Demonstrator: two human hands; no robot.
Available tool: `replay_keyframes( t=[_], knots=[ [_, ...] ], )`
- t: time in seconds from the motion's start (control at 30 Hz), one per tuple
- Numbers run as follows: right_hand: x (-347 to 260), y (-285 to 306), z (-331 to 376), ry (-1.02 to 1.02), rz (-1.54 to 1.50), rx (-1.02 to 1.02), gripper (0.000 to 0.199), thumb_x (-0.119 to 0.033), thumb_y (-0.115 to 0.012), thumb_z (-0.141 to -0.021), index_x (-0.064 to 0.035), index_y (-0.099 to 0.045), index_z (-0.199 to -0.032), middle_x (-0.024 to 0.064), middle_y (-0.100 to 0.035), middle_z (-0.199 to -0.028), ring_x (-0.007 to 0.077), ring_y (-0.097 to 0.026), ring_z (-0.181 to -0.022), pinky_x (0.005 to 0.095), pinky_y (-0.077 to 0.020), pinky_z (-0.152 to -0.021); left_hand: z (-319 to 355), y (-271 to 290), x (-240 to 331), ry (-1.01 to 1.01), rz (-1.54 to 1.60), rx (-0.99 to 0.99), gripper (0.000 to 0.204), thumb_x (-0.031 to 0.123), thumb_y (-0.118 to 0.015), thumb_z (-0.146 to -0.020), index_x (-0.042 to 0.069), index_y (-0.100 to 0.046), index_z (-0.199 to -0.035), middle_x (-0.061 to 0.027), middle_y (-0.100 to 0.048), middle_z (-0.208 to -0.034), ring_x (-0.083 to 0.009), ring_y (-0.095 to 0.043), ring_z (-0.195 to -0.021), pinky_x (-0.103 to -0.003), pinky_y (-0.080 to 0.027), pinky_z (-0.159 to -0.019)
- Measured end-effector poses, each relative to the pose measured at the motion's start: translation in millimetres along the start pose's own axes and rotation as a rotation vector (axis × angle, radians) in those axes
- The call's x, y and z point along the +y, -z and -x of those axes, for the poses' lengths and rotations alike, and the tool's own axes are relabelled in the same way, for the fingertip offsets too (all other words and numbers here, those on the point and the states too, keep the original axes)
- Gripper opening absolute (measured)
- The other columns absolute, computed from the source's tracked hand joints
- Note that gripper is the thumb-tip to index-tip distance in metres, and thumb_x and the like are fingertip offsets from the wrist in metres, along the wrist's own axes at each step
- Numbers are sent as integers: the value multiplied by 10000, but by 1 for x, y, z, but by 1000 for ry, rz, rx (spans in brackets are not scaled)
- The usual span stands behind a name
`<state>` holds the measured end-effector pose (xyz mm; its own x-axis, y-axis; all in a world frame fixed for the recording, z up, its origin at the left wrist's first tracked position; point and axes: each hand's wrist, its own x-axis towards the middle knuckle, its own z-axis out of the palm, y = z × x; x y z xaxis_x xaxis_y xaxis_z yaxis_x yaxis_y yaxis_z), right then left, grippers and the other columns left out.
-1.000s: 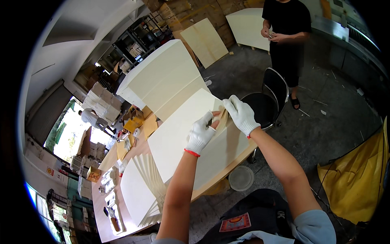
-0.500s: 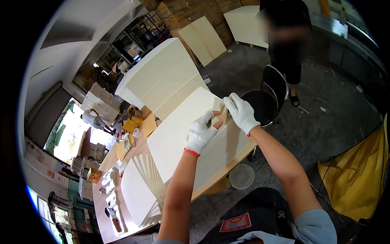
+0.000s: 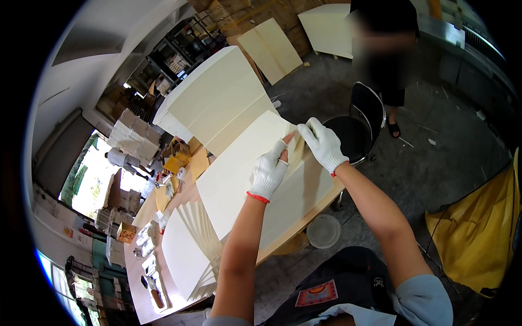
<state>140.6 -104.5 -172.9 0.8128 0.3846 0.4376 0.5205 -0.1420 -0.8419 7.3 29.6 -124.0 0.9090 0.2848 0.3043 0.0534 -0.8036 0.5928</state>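
Note:
Both my hands wear white knit gloves. My left hand and my right hand meet at the far corner of a large cream sheet lying on the wooden table. Each hand pinches that corner, which is lifted and slightly folded between the fingers. A fanned stack of similar cream sheets lies to the left on the same table.
Big cream boards lean behind the table. A black chair stands just beyond my hands, with a person in dark clothes behind it. A round lid lies on the floor; a yellow tarp is at right. Boxes and small items clutter the left table end.
My hands have stayed at the sheet's corner, shifting only slightly. The person behind the chair has barely moved.

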Motion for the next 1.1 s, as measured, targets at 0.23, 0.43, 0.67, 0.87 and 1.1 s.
replay_keyframes(
  t=[0.23, 0.43, 0.67, 0.87, 1.1],
  knots=[
    [4, -3, 0, -2, -18, 59, 438, -496, -530, -1064, -75, -622, -990, 184, -645, -743, 400, -676, -748, 495, -466, -674, 1, -1, -3, -136, -163, -19, 362, 153, -790, -902, 141, -721, -1257, -103, -664, -821, -209, -641, -708, -370, -546, -727],
    [-2, 22, 1, 2, -101, 111, 449, -508, -548, -1048, -70, -631, -988, 186, -689, -814, 410, -692, -790, 485, -495, -701, 3, 2, 8, -127, -143, -24, 418, 90, -753, -893, 163, -710, -1302, -157, -729, -937, -283, -731, -844, -390, -575, -796],
    [-3, 49, 3, 49, 566, -316, 534, -594, -601, -938, -72, -657, -844, 169, -714, -817, 363, -710, -775, 478, -522, -678, 6, -3, 10, -97, -141, -7, 462, 64, -651, -913, 167, -678, -1363, -192, -741, -1195, -374, -737, -1055, -438, -585, -909],
    [11, 42, -2, 316, 648, -208, 485, -552, -626, -921, -85, -666, -800, 144, -699, -773, 341, -706, -741, 481, -529, -654, -13, -9, 2, -165, -275, 15, 414, 133, -685, -904, 157, -704, -1317, -157, -742, -1191, -371, -723, -1053, -439, -589, -900],
    [2, 33, -10, 284, 376, -190, 452, -515, -545, -1023, -91, -682, -946, 174, -705, -847, 369, -702, -825, 496, -525, -729, -21, -11, 4, -87, -348, -3, 386, 173, -711, -927, 152, -714, -1313, -159, -747, -1202, -334, -742, -1029, -428, -591, -893]
  ],
)
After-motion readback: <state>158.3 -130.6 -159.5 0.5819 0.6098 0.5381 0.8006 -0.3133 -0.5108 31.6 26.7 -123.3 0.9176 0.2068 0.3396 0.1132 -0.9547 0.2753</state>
